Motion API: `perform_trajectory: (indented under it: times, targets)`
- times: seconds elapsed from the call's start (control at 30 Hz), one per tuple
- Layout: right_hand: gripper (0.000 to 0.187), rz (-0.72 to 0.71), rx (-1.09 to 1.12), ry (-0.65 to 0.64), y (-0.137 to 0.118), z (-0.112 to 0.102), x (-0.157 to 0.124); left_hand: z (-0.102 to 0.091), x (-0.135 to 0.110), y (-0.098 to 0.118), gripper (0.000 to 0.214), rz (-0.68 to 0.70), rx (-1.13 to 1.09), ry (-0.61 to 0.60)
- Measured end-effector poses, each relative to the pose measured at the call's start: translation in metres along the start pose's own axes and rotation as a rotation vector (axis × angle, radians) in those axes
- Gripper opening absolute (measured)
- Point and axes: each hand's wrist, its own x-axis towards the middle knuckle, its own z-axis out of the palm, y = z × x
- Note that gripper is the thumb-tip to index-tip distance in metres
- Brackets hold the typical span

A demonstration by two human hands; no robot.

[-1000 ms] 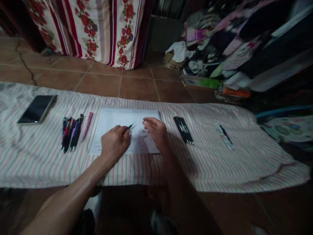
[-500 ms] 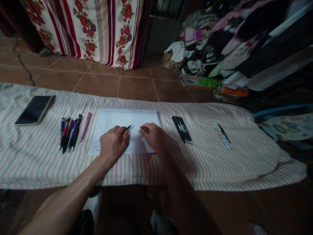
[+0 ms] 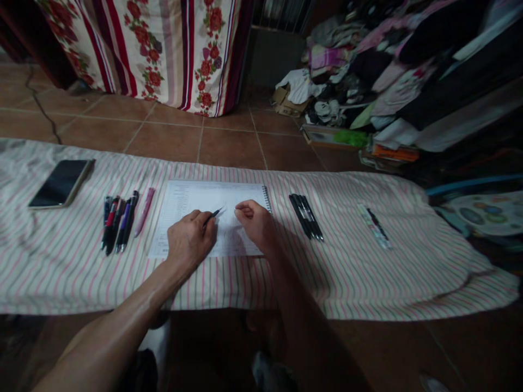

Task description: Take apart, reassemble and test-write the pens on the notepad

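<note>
My left hand (image 3: pixel 188 240) rests on the lower part of a white printed sheet in a spiral-bound notebook (image 3: pixel 208 197) and is shut on a slim black pen (image 3: pixel 213 215), whose tip points across the page. My right hand (image 3: pixel 254 224) lies to its right on the same page, fingers curled, with nothing visible in them. The notebook lies on a pink-and-green striped cloth (image 3: pixel 392 283).
Left of the notebook lie a pink pen (image 3: pixel 144 211), a bunch of pens (image 3: pixel 119 224) and a phone (image 3: pixel 60 184). To the right are black pens (image 3: pixel 305 216) and a pale strip with a dark pen (image 3: pixel 374 226). Tiled floor, floral bedding and piled clothes surround the cloth.
My right fingers have shifted slightly on the page. My left hand and its pen stay almost in place, and the view has swayed a little.
</note>
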Motion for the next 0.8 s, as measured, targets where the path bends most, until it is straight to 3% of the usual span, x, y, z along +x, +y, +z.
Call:
perform_trajectory:
  times: [0.13, 0.43, 0.8]
  targets:
    - [0.027, 0.032, 0.111, -0.008, 0.003, 0.002, 0.003, -0.001, 0.0, 0.001, 0.03, -0.001, 0.001, -0.004]
    - [0.021, 0.268, 0.513, -0.002, -0.013, 0.001, 0.001, 0.001, -0.002, 0.001, 0.033, 0.027, 0.002, 0.002]
    - [0.018, 0.343, 0.65, -0.066, -0.017, 0.002, -0.001, 0.002, -0.003, 0.003, 0.032, 0.061, -0.001, 0.017]
